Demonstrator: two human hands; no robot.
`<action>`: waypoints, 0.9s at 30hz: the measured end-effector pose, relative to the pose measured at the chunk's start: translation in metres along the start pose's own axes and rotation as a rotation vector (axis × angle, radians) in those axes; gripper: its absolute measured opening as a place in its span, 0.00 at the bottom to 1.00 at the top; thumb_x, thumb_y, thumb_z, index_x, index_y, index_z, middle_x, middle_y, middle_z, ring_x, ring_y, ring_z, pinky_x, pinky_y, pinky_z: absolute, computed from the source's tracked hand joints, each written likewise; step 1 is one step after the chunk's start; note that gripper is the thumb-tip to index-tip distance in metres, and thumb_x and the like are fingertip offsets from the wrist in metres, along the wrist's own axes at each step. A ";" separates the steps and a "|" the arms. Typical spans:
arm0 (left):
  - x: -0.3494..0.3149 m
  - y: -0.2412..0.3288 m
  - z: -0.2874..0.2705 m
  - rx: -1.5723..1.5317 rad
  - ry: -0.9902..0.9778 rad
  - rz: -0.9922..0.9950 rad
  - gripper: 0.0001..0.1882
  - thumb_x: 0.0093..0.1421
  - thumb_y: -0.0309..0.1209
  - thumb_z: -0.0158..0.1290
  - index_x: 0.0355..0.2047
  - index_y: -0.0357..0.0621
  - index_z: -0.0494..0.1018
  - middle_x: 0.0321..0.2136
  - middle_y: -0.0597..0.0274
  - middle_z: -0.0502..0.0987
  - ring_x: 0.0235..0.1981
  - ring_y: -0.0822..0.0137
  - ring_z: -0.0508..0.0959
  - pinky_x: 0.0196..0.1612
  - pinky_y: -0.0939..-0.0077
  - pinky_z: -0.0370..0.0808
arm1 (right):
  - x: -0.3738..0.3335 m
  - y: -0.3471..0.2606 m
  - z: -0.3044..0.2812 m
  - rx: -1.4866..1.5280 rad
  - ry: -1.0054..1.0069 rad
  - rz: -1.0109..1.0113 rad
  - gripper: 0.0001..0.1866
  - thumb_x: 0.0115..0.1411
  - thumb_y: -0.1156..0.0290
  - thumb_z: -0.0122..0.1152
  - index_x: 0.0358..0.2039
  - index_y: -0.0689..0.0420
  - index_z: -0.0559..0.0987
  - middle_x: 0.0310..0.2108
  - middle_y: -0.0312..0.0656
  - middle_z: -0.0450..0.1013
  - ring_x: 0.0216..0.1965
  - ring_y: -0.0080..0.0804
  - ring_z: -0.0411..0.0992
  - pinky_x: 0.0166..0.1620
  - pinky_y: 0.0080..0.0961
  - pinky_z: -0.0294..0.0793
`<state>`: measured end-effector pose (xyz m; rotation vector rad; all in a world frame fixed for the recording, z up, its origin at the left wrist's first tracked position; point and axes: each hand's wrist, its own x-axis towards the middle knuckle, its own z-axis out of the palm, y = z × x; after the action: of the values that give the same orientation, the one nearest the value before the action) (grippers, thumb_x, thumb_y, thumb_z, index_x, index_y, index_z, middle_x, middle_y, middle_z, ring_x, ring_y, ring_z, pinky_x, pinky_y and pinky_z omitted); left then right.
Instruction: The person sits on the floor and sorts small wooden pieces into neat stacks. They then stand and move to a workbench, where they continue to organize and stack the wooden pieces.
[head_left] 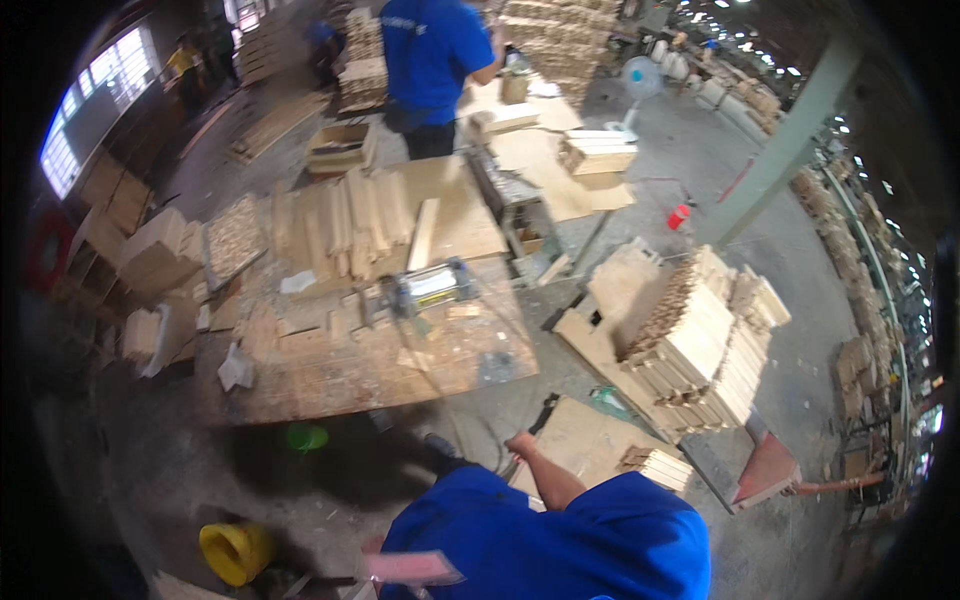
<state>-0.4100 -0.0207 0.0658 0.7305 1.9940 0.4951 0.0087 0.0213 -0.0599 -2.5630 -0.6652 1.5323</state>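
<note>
My right hand (521, 447) reaches out at the lower middle, beside a light board (575, 430) that lies low to the right of the workbench. Its fingers look curled, but what they hold, if anything, is too small to make out. Dark cables (455, 415) hang from the bench close to it. At the lower edge, a blurred pink flat piece (415, 567) lies across my left side. Only a sliver of my left hand (374, 546) seems to show behind it, its fingers hidden.
On the workbench (350, 385) lie wood strips (350, 220) and a small metal device (435, 288). A pallet of stacked wood (690, 340) stands right, near a red pallet-jack part (768, 470). A yellow bucket (235, 553) sits lower left. Another person (430, 60) stands beyond the bench.
</note>
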 end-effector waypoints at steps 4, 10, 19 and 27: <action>0.082 0.078 -0.030 0.020 0.077 0.312 0.16 0.58 0.35 0.56 0.41 0.36 0.74 0.37 0.52 0.79 0.42 0.57 0.79 0.47 0.66 0.73 | 0.038 -0.046 0.001 0.061 0.026 0.112 0.14 0.55 0.62 0.56 0.24 0.60 0.79 0.22 0.42 0.77 0.18 0.39 0.76 0.21 0.37 0.76; 0.137 0.168 -0.095 -0.128 0.135 0.499 0.12 0.59 0.31 0.57 0.41 0.37 0.74 0.33 0.56 0.80 0.34 0.68 0.80 0.39 0.75 0.76 | 0.012 -0.091 0.046 0.144 -0.092 0.132 0.10 0.54 0.70 0.54 0.19 0.59 0.74 0.16 0.43 0.71 0.13 0.36 0.71 0.17 0.35 0.72; 0.245 0.339 -0.060 0.244 -0.134 1.118 0.05 0.55 0.29 0.56 0.32 0.42 0.76 0.28 0.56 0.78 0.31 0.56 0.79 0.34 0.67 0.75 | -0.035 -0.100 0.059 0.470 0.081 0.468 0.17 0.58 0.65 0.56 0.44 0.62 0.73 0.34 0.49 0.76 0.21 0.42 0.75 0.16 0.29 0.69; 0.344 0.498 0.026 0.069 -0.281 1.074 0.09 0.56 0.30 0.56 0.34 0.37 0.76 0.29 0.54 0.81 0.31 0.62 0.82 0.34 0.71 0.76 | -0.084 -0.126 0.120 0.714 0.138 0.588 0.20 0.58 0.62 0.57 0.47 0.60 0.72 0.39 0.48 0.76 0.29 0.44 0.76 0.27 0.37 0.75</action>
<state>-0.3763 0.5804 0.1357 1.8002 1.2270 0.8657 -0.1681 0.0832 -0.0147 -2.3180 0.6103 1.3362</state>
